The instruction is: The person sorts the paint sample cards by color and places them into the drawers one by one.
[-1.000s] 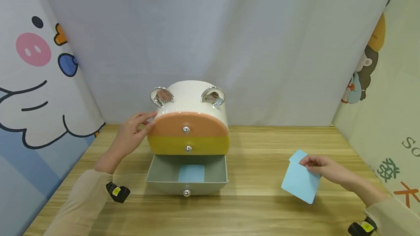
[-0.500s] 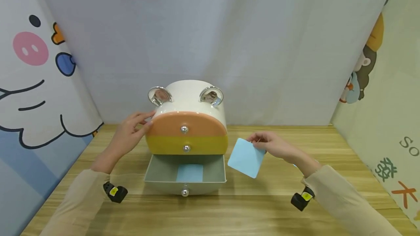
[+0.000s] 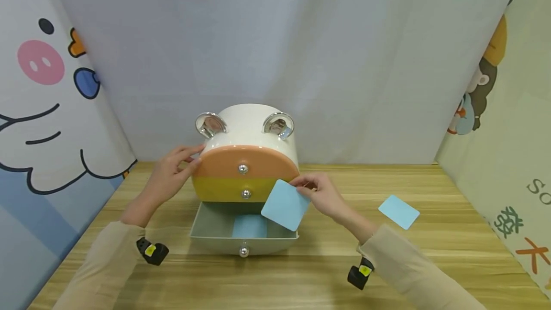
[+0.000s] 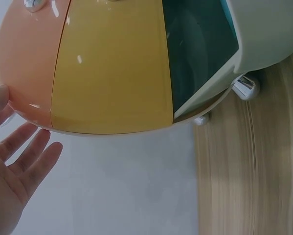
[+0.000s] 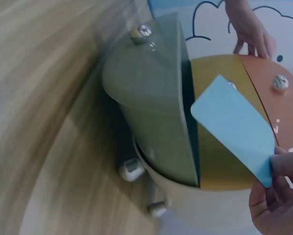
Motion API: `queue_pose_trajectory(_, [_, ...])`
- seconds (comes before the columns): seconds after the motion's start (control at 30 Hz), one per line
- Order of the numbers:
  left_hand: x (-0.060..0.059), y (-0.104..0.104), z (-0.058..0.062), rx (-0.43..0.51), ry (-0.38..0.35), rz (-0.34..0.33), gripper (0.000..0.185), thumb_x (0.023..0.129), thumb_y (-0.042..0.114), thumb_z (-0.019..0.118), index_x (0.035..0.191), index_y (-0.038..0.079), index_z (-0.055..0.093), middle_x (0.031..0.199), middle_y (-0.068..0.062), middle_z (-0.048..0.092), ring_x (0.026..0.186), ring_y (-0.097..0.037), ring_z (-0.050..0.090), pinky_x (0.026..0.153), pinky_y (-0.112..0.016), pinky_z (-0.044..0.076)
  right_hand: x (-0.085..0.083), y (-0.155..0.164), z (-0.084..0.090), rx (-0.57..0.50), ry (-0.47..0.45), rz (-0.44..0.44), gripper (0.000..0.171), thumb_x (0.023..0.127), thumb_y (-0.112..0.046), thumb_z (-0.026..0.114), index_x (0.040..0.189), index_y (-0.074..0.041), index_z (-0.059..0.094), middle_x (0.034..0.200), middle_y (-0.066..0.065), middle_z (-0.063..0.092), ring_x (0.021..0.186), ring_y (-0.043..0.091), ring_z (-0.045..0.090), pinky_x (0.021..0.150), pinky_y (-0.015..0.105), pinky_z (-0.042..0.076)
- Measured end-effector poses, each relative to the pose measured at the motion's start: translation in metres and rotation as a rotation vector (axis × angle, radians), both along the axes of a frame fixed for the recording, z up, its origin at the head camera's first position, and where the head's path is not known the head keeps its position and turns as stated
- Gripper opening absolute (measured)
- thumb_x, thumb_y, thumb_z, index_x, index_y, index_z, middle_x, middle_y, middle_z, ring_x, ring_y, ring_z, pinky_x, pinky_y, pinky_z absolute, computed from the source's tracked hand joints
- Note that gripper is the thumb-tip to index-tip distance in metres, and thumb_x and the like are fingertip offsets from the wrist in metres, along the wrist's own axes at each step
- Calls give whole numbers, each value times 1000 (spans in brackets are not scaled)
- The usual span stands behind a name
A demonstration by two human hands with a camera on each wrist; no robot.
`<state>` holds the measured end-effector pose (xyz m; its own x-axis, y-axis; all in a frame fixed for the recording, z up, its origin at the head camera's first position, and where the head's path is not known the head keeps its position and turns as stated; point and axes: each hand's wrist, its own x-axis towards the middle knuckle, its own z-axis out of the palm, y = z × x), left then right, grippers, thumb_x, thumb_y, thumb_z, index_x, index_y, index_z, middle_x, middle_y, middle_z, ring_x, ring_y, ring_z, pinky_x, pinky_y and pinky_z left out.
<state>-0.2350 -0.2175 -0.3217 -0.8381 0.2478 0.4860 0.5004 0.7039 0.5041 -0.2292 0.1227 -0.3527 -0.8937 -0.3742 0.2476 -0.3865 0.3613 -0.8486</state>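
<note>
A small white drawer box (image 3: 249, 123) with silver ears stands on the table, its orange top drawer (image 3: 224, 160) and yellow middle drawer (image 3: 219, 189) closed. The grey-green bottom drawer (image 3: 206, 244) is pulled out, and a light blue card (image 3: 249, 226) lies inside it. My left hand (image 3: 170, 176) rests on the left side of the box with fingers relaxed. Between thumb and fingers, my right hand (image 3: 323, 195) pinches the corner of a second blue card (image 3: 286, 204), tilted over the right side of the open drawer. In the right wrist view this card (image 5: 234, 127) overlaps the yellow drawer front.
Another light blue card (image 3: 399, 212) lies flat on the wooden table (image 3: 344, 243) at the right. A pale curtain (image 3: 366, 61) hangs behind, with printed cartoon panels on both sides. Each wrist wears a black camera.
My right hand has carried the blue card leftward from the table's right side to over the open drawer, leaving another card uncovered there. The left hand has stayed in place.
</note>
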Motion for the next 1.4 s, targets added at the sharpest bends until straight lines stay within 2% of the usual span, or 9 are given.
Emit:
queue_pose_trajectory(0.2, [-1,0,-1,-1,17,-3,36,93,20,52,126,5,54,111,-15,56,90,-28,58,67,-43,54,8,-14,-14,-47,35,-23,15,86,1,57,96,2,68,91,14,66,75,16,56,62,22,46])
queue_pose_trajectory(0.53, [-1,0,-2,-1,23,2,36,93,20,52,126,4,54,111,-16,56,89,-28,58,66,-43,54,8,-27,-33,34,75,123,15,87,1,57,95,0,69,92,11,66,76,14,57,63,21,49])
queue_pose_trajectory(0.73, [-1,0,-1,0,3,5,38,94,22,51,127,4,53,113,-16,55,91,-29,57,68,-44,54,7,-31,-38,103,146,175,17,86,4,56,96,0,69,93,10,66,84,17,59,70,21,50])
queue_pose_trajectory(0.9, [0,0,-1,-2,-6,5,38,94,22,51,127,4,53,114,-16,55,91,-30,57,69,-44,54,9,-34,-37,167,203,145,21,83,9,56,96,-2,69,93,8,63,86,19,57,73,23,50])
queue_pose_trajectory(1.13, [-1,0,-2,4,8,3,37,94,21,51,127,5,53,113,-15,55,90,-29,57,67,-43,54,12,-24,-31,132,223,142,24,80,14,54,97,0,66,94,11,60,83,21,57,69,23,50])
queue_pose_trajectory(1.3, [0,-1,-2,4,12,3,37,94,21,51,127,4,54,113,-15,55,90,-29,58,67,-43,54,10,-5,-24,151,265,113,22,83,8,56,100,-2,66,96,10,63,80,19,58,66,26,50])
queue_pose_trajectory(1.4, [-1,-1,-3,5,13,3,37,94,21,51,127,5,54,113,-15,55,90,-29,58,67,-43,54,8,14,-20,179,275,60,21,84,3,57,102,-4,66,99,8,63,82,20,57,68,28,49])
